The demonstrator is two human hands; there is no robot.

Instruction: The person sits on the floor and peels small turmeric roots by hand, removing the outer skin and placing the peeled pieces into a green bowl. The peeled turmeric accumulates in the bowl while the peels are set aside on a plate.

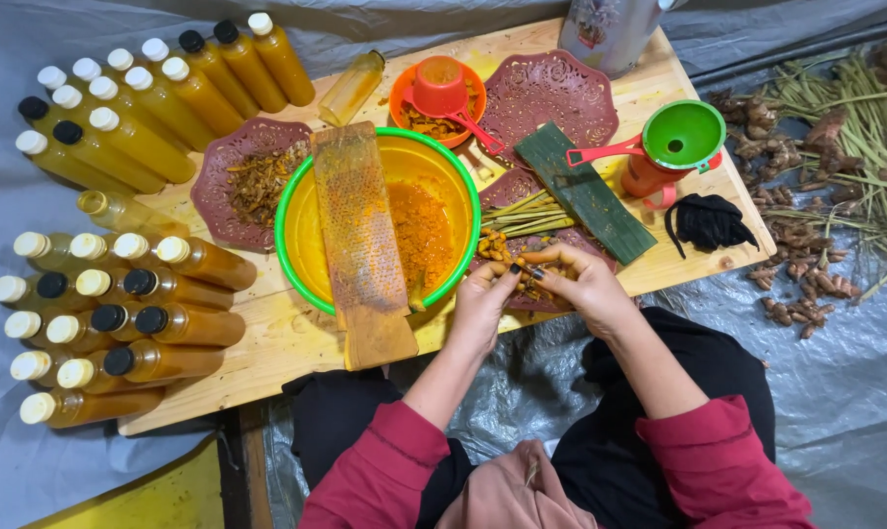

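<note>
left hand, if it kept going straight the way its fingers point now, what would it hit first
Probably the small orange-yellow root pieces just beyond the left hand, then the lemongrass stalks; depth is unclear.

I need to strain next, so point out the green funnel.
In the head view the green funnel sits at the table's far right, on an orange jug, right of the folded banana leaf and just above the black cloth.

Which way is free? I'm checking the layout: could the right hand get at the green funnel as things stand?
Probably yes: the right hand is nearest that side, and only the flat green leaf strip lies between it and the green funnel.
</note>
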